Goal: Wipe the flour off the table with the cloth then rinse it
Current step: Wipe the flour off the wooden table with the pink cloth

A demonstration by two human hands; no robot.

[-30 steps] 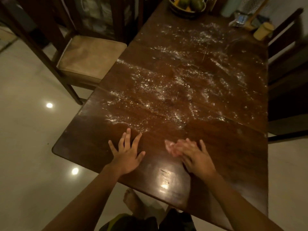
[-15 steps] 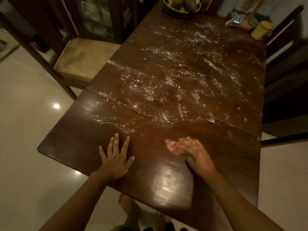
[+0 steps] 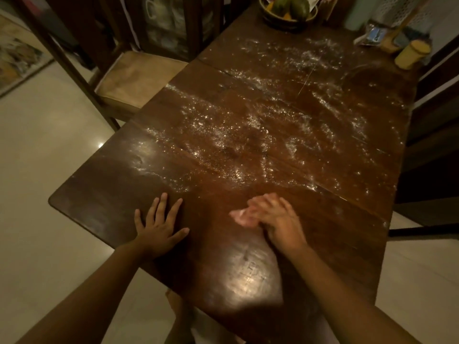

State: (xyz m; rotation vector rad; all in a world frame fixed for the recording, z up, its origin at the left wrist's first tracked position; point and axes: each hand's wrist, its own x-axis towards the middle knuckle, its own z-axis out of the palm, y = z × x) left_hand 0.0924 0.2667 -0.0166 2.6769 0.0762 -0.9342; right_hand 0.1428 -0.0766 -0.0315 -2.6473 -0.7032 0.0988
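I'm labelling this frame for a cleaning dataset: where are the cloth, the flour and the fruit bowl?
cloth [image 3: 239,216]: head view, on its uncovered pink end.
flour [image 3: 221,142]: head view, on a dense white patch mid-spill.
fruit bowl [image 3: 288,23]: head view, on its dark front wall.

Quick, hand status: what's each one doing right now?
Left hand: open, flat on the table, holding nothing.
Right hand: open, fingers fairly straight, pressing the cloth onto the table.
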